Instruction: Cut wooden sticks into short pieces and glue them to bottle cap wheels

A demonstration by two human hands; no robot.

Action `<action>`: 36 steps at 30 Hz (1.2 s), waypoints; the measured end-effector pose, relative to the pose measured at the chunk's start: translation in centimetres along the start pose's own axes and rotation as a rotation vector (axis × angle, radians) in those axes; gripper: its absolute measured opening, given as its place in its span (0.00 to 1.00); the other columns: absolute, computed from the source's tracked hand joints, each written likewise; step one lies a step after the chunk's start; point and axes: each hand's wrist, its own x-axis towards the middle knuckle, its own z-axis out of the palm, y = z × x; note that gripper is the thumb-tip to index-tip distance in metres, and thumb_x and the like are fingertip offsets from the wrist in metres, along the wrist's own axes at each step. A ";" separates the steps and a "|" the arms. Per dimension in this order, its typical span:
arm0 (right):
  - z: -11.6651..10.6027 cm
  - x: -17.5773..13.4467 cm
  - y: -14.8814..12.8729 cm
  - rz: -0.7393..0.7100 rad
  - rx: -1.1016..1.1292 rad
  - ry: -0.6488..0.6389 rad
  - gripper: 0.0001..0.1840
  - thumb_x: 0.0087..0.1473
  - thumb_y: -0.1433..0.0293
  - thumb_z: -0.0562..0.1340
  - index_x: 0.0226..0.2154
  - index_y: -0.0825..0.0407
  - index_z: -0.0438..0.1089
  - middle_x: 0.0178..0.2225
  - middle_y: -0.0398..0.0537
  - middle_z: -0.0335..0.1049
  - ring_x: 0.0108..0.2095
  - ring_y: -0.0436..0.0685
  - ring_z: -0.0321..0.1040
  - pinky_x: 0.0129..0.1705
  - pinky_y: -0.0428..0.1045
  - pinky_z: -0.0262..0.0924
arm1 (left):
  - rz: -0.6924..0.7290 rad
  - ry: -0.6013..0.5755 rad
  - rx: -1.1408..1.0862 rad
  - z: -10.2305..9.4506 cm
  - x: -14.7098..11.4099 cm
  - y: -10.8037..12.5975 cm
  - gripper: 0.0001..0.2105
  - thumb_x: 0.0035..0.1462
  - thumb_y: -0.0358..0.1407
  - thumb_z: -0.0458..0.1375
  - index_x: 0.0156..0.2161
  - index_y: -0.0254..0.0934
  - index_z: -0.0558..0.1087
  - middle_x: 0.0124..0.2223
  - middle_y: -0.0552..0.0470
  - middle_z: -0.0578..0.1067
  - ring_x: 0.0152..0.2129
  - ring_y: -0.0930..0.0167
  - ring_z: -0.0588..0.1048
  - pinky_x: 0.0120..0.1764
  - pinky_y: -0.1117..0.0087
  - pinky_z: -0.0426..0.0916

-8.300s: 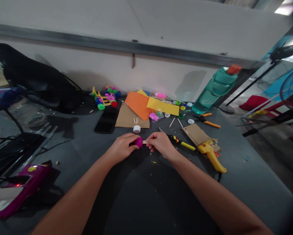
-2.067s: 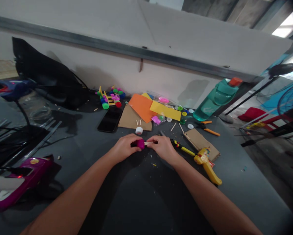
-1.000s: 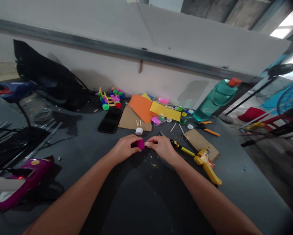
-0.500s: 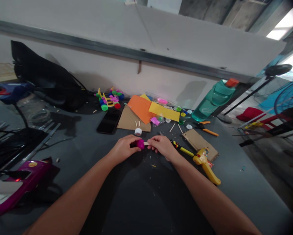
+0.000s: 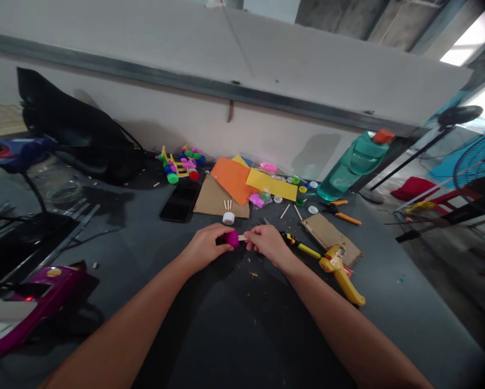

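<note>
Between the thumb and fingers of my left hand [image 5: 207, 246] is a magenta rounded piece [image 5: 232, 239]; its exact kind is too small to make out. From its right side sticks a short pale wooden stick [image 5: 241, 237]. My right hand [image 5: 268, 241] pinches the other end of that stick, its fingers closed. Just behind my left hand stands a white round cap [image 5: 228, 218]. Several short stick pieces [image 5: 228, 205] lie on a brown cardboard sheet [image 5: 204, 200]. A yellow-handled tool [image 5: 342, 273] rests to the right of my right wrist.
At the back lie orange paper [image 5: 232, 180], yellow paper [image 5: 271, 185] and bottle caps. A black phone [image 5: 180, 201] and small toy assemblies [image 5: 180, 166] sit left. To the right are orange-handled pliers [image 5: 348, 218], cardboard [image 5: 331, 237] and a teal bottle [image 5: 350, 167]. A magenta power strip [image 5: 35, 308] is at near left.
Almost nothing differs. My right hand's fingers have shifted slightly around the stick, while my left hand and the magenta piece stay in place.
</note>
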 end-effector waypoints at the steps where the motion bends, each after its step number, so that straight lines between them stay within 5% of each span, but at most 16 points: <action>1: 0.0 0.1 0.1 -0.006 -0.008 0.004 0.13 0.49 0.66 0.56 0.18 0.54 0.68 0.16 0.43 0.68 0.15 0.45 0.56 0.17 0.42 0.48 | -0.003 0.000 -0.001 0.0 0.0 0.0 0.16 0.46 0.34 0.62 0.43 0.41 0.71 0.40 0.52 0.74 0.35 0.70 0.72 0.40 0.69 0.65; 15: -0.1 -0.2 -0.1 -0.030 0.003 0.017 0.14 0.50 0.65 0.57 0.19 0.54 0.68 0.18 0.44 0.70 0.15 0.45 0.57 0.18 0.41 0.50 | -0.005 -0.006 -0.017 0.0 0.1 0.1 0.15 0.47 0.35 0.61 0.44 0.42 0.71 0.41 0.51 0.74 0.36 0.69 0.72 0.40 0.67 0.66; 27: -0.7 -0.5 -0.4 -0.032 0.173 0.028 0.30 0.52 0.48 0.51 0.26 0.58 0.71 0.19 0.49 0.70 0.16 0.46 0.58 0.18 0.42 0.49 | -0.077 0.067 -0.085 0.0 0.0 0.2 0.18 0.49 0.36 0.58 0.48 0.40 0.69 0.46 0.49 0.73 0.40 0.67 0.72 0.42 0.65 0.67; 31: -0.7 -0.7 -0.7 -0.050 0.142 0.042 0.26 0.53 0.51 0.52 0.28 0.57 0.71 0.20 0.47 0.69 0.18 0.46 0.58 0.19 0.42 0.50 | -0.111 0.092 -0.094 0.1 0.0 0.1 0.18 0.49 0.36 0.58 0.48 0.40 0.68 0.46 0.49 0.73 0.40 0.68 0.72 0.42 0.66 0.68; 36: -0.7 -0.9 -1.0 -0.150 0.082 0.021 0.09 0.49 0.67 0.58 0.32 0.54 0.68 0.26 0.43 0.69 0.26 0.48 0.63 0.28 0.43 0.56 | -0.140 0.083 -0.152 0.2 -0.1 0.3 0.17 0.50 0.36 0.57 0.48 0.40 0.68 0.44 0.51 0.75 0.39 0.68 0.74 0.43 0.64 0.68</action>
